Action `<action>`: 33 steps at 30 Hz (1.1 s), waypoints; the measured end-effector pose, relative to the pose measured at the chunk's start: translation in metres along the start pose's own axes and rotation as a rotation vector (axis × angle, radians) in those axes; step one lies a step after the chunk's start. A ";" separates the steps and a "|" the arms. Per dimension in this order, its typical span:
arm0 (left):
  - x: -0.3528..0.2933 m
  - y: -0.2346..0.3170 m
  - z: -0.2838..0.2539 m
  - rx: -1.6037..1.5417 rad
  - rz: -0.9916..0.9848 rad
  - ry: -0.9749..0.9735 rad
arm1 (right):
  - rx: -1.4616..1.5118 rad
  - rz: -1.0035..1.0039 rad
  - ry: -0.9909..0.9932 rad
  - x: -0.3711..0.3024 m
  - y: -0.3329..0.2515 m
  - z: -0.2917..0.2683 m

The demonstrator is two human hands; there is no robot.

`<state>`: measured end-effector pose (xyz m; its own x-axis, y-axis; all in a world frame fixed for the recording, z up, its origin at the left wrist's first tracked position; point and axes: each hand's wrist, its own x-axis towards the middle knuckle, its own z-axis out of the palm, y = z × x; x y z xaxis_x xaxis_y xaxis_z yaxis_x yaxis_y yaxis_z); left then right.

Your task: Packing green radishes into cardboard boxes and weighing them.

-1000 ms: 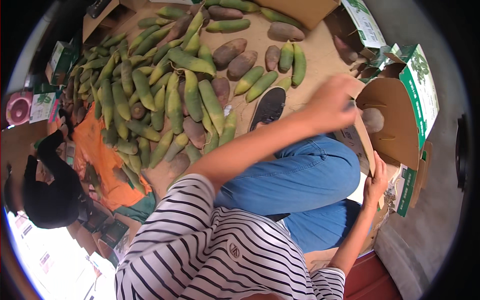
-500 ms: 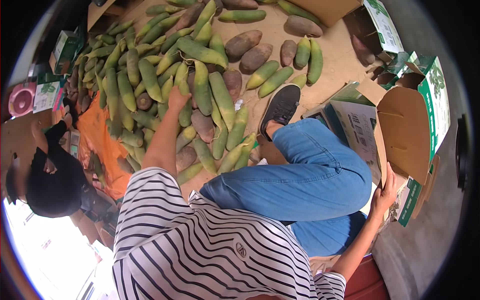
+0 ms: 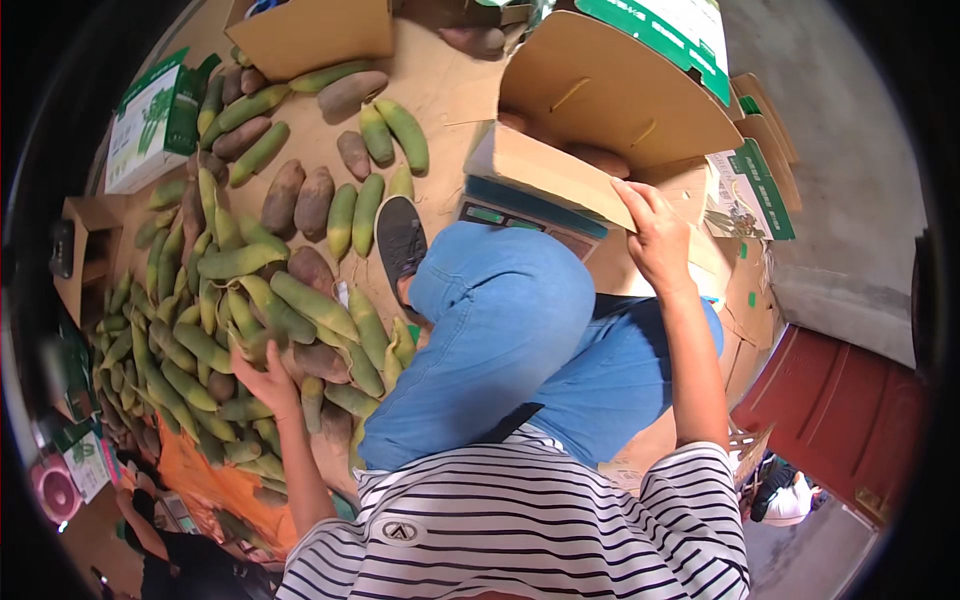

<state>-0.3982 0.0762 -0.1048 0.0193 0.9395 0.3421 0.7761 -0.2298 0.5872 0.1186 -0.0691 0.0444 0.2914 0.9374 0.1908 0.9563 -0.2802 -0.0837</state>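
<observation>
My left hand (image 3: 268,385) is at the near side of a heap of green radishes (image 3: 180,355). Its fingers and thumb curl around the lower end of one green radish (image 3: 252,342). With my right hand (image 3: 658,240) I grip the near flap of an open cardboard box (image 3: 560,180), thumb on one side and fingers on the other. Inside the box a reddish-brown root (image 3: 600,158) shows; the rest of the contents is hidden. Beneath the box sits a blue digital scale (image 3: 530,205), partly covered by it.
Purplish-brown roots (image 3: 283,195) lie among green radishes beyond my shoe (image 3: 400,240). A green-and-white carton (image 3: 150,125) and a plain box (image 3: 330,35) stand at the far left. Another person (image 3: 180,560) works at lower left by an orange sheet (image 3: 195,480). A red door (image 3: 820,410) is at right.
My view has swung right, bringing the box toward the middle. My left hand has shifted to the heap's near side, around a radish end. The right hand still grips the box, now tilted toward me.
</observation>
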 end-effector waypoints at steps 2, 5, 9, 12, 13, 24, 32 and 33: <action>0.037 0.062 -0.006 -0.434 -0.181 0.010 | 0.005 -0.001 -0.009 0.000 0.002 0.004; 0.089 0.159 -0.002 -0.817 -0.017 0.128 | -0.005 0.010 -0.015 -0.002 0.001 -0.001; 0.120 0.288 0.028 -1.399 -0.196 0.003 | 0.024 0.006 -0.009 -0.002 0.000 0.000; 0.124 0.338 0.060 -1.194 -0.155 -0.423 | 0.081 0.000 -0.044 0.008 -0.010 0.004; 0.121 0.337 0.085 -1.220 -0.063 -0.413 | 0.084 -0.025 -0.024 0.007 -0.006 0.007; 0.019 -0.042 0.105 0.149 -0.406 0.009 | 0.091 0.034 -0.076 0.001 -0.012 -0.004; -0.036 -0.191 0.116 0.060 -0.814 -0.245 | 0.132 0.055 -0.122 0.012 -0.021 0.002; -0.037 -0.187 0.118 -0.098 -0.834 -0.175 | 0.141 0.061 -0.126 0.013 -0.022 0.002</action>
<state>-0.4701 0.1148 -0.3138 -0.4301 0.8351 -0.3429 0.5225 0.5401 0.6598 0.1012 -0.0508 0.0470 0.3349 0.9405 0.0580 0.9214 -0.3139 -0.2290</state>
